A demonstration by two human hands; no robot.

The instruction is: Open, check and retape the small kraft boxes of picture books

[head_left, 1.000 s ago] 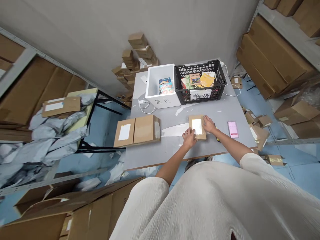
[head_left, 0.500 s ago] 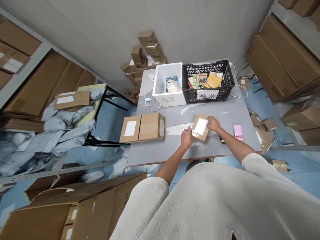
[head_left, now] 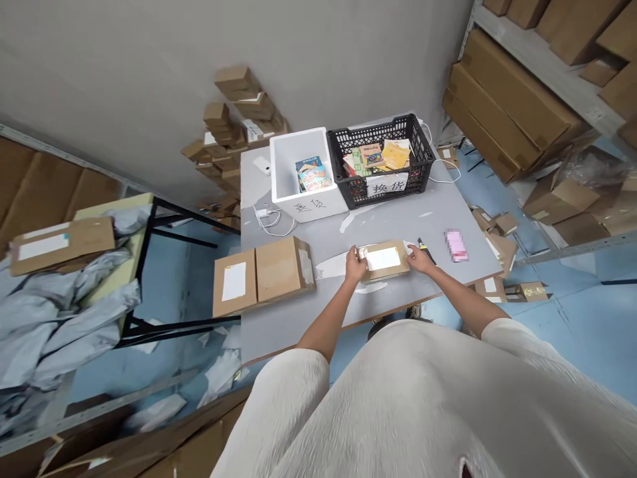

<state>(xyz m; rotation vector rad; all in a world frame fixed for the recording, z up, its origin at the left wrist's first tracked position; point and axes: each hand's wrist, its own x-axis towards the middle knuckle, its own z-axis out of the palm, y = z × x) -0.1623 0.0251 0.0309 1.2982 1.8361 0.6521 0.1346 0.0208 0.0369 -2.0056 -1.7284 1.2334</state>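
Observation:
A small cardboard box (head_left: 404, 264) with a white label on top lies crosswise near the table's front edge. My left hand (head_left: 355, 265) grips its left end, fingers bent over the edge. At the opposite end, my right hand (head_left: 421, 259) holds the box with its fingertips. Just beyond my right hand rests a black and yellow box cutter (head_left: 425, 249). Two larger cardboard boxes, a labelled one (head_left: 223, 307) and one beside it (head_left: 279, 275), sit together to the left of my hands.
A white foam box (head_left: 323, 208) and a black plastic crate (head_left: 358, 194), both holding booklets, stand at the back of the grey table (head_left: 279, 332). A phone (head_left: 456, 245) lies at the right. Grey parcels (head_left: 84, 325) are piled on the left.
The small box has turned from a tilted position to lie lengthwise from left to right, both hands staying on it. My view has swung to the right, and the box cutter now shows fully.

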